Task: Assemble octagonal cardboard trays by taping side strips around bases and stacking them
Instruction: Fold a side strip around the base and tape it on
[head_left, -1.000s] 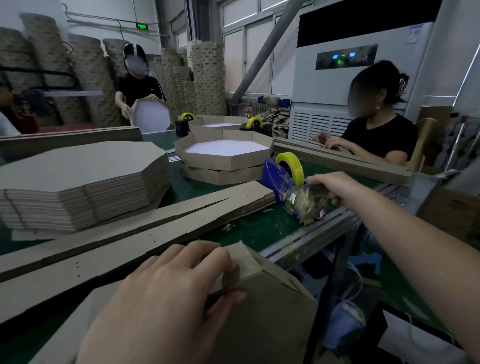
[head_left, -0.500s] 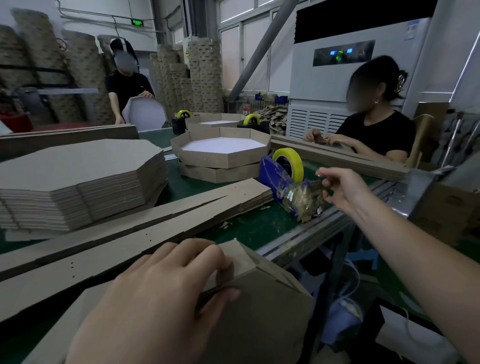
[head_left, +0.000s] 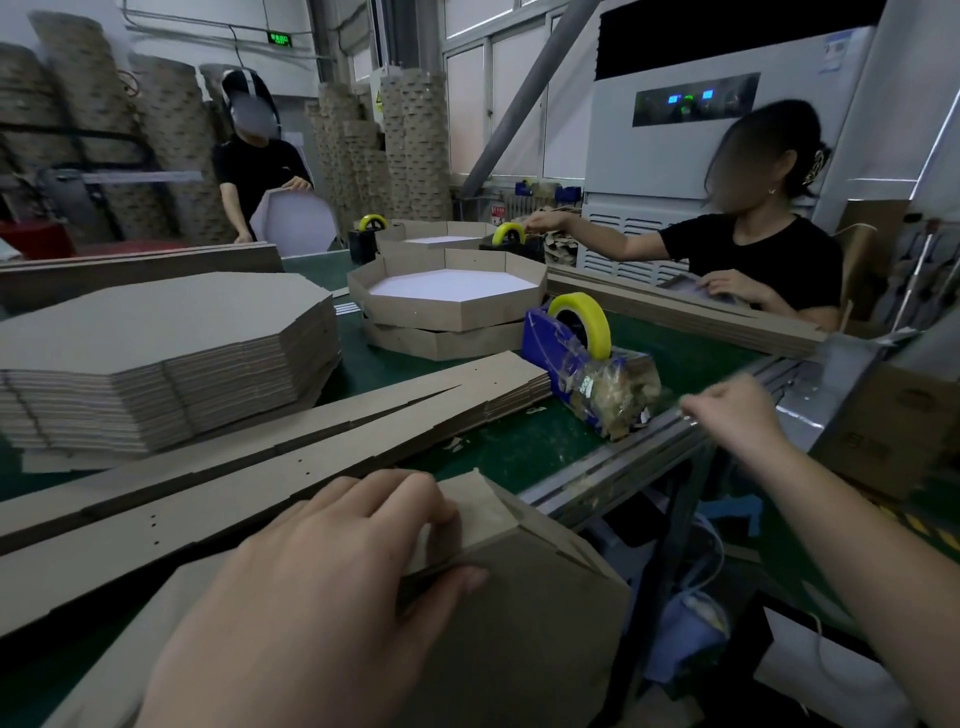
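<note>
While the unfinished octagonal tray (head_left: 519, 649) lies at the near table edge, its side strip (head_left: 470, 514) is clamped between the thumb and curled fingers of the left hand (head_left: 322, 587). Farther right, a faintly visible clear tape end (head_left: 669, 414) is pinched by the right hand (head_left: 732, 415), just beside the blue tape dispenser (head_left: 571, 353).

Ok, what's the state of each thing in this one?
left hand: grips the unfinished tray's corner
right hand: curled, apparently pinching tape
unfinished tray: held at table edge
tape dispenser: upright, yellow roll loaded
finished trays: two stacked, open side up
bases: stacked flat
side strips: lying flat
</note>
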